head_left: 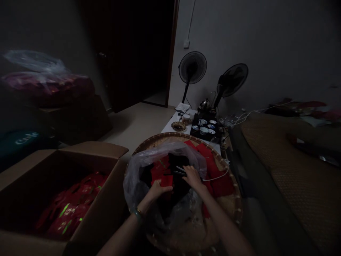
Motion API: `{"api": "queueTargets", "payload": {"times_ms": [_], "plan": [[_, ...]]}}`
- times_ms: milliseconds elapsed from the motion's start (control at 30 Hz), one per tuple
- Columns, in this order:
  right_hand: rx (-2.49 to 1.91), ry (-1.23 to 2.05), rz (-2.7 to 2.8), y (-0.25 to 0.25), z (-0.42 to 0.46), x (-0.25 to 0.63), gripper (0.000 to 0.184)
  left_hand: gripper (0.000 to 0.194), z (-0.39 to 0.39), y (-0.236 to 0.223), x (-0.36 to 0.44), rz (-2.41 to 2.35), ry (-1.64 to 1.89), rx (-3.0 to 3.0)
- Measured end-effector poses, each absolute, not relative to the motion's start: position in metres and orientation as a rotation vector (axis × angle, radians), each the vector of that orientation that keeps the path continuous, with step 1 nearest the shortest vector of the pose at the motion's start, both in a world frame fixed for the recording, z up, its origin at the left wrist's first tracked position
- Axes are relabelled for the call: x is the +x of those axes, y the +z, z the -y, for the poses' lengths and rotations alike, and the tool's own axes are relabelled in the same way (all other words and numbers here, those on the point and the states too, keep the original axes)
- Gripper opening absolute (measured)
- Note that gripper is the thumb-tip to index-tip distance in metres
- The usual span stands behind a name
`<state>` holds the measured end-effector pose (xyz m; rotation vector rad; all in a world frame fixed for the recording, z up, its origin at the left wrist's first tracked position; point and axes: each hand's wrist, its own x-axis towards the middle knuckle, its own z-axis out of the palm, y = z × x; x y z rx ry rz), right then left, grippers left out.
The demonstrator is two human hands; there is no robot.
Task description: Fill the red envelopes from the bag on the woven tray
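Both my hands reach into a clear plastic bag (138,170) that lies on a round woven basket tray (234,206). My left hand (157,189) is closed on a red packet (165,180) inside the bag. My right hand (192,176) rests on dark items in the bag, fingers curled around thin dark strips (179,171); what they are is unclear in the dim light. More red packets (218,177) lie on the tray to the right of the bag. A green bracelet (137,212) sits on my left wrist.
An open cardboard box (106,153) with red packets (71,209) stands at the left. A low white table (173,122) with a tea set (206,127) is beyond the tray, two standing fans (192,69) behind it. A sofa with a woven mat (293,160) fills the right.
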<state>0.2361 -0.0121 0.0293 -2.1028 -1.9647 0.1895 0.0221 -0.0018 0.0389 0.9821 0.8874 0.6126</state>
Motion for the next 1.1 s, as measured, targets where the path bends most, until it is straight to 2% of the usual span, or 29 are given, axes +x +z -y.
{"api": "queueTargets", "payload": {"times_ms": [167, 267, 433, 733, 1100], "plan": [[-1.746, 0.681, 1.803, 0.063, 0.013, 0.256, 0.056, 0.042, -0.006, 0.036, 0.025, -0.931, 0.653, 1.037], [-1.606, 0.829, 1.822, 0.085, 0.019, 0.257, 0.06, 0.041, -0.007, 0.037, 0.033, -0.947, 0.634, 1.051], [-1.618, 0.829, 1.876, 0.1, 0.025, 0.241, 0.057, 0.039, -0.003, 0.038, 0.052, -0.906, 0.615, 1.105], [-1.662, 0.754, 1.815, 0.095, 0.02, 0.231, 0.034, 0.034, -0.001, 0.031, 0.069, -0.925, 0.607, 1.215], [-1.658, 0.776, 1.774, 0.084, 0.018, 0.232, 0.032, 0.035, 0.019, 0.026, 0.059, -0.869, 0.465, 1.1]]}}
